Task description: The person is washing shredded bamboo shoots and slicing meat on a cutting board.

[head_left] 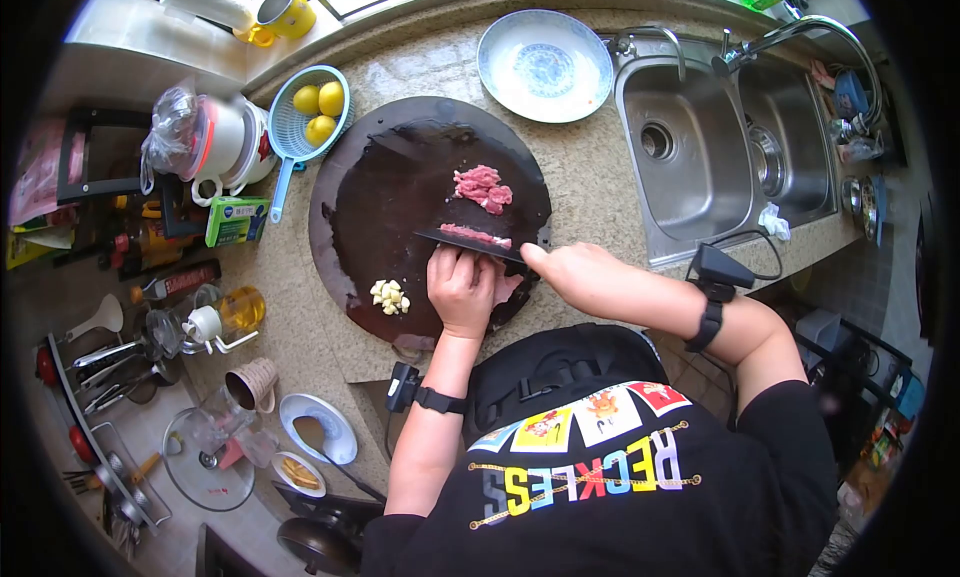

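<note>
As right hand (565, 270) clutches kitchen knife (470, 242), left hand (461, 292), fingers bunched pinning raw meat (508, 286), could get nicked if meat slips.

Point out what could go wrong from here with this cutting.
The left hand is right beside the knife held in the right hand, so a slip could nick a finger. The pale chopped pieces share the cutting board with raw meat, so meat juices might reach them.
</note>
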`<state>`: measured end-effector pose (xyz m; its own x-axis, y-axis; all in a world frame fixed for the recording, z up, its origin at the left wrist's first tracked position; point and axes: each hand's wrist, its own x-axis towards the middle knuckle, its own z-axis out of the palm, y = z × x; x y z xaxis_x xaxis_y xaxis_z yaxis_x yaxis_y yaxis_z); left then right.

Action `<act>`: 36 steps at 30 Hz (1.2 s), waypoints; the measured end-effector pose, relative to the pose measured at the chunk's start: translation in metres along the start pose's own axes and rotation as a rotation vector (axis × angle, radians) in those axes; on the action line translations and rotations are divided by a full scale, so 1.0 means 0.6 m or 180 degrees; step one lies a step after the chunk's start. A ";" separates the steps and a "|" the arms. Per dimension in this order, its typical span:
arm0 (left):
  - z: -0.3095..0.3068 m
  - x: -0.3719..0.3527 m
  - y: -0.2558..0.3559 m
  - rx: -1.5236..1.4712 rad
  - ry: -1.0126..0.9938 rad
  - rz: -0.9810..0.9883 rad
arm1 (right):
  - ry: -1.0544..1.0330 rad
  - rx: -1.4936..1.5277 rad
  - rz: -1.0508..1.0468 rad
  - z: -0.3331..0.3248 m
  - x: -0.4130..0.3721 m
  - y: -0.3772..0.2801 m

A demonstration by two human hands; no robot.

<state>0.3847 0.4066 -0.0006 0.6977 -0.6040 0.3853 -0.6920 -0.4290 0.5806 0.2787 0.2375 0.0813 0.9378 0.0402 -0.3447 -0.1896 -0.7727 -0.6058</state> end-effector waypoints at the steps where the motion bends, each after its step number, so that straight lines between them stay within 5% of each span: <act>1: 0.002 0.000 -0.001 -0.0008 -0.0012 -0.0030 | 0.0001 0.0003 0.0007 0.006 0.014 0.000; 5: -0.001 0.006 0.003 -0.0052 -0.0020 -0.0008 | 0.0217 0.0259 -0.0243 0.015 0.034 0.001; 11: 0.002 0.005 0.002 -0.0062 0.0090 0.0027 | -0.0439 0.0064 0.0227 -0.008 -0.014 0.013; 16: 0.002 0.000 -0.001 -0.0036 -0.0176 -0.0112 | 0.0241 0.0385 -0.0223 0.034 0.097 -0.011; 17: -0.001 0.005 0.002 -0.0088 -0.0083 -0.0056 | -0.0180 0.0735 -0.0049 0.008 0.117 -0.035; 23: 0.001 0.001 -0.003 -0.0105 0.0085 -0.0076 | -0.0054 0.0222 -0.0070 0.013 0.078 -0.009; 27: 0.004 0.002 0.000 -0.0082 0.0183 0.0073 | 0.0146 -0.0063 0.0223 0.007 0.038 0.022; 31: -0.005 0.001 0.001 -0.0094 0.0027 0.0077 | 0.1100 0.0126 0.0078 0.009 0.043 0.041; 36: -0.022 -0.005 0.013 -0.0174 0.0070 -0.0089 | 0.1140 -0.0085 0.0048 -0.003 0.021 0.034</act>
<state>0.3799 0.4138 0.0120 0.7208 -0.5772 0.3837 -0.6615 -0.4077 0.6294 0.2871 0.2211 0.0656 0.9783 -0.1922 -0.0774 -0.2009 -0.7880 -0.5820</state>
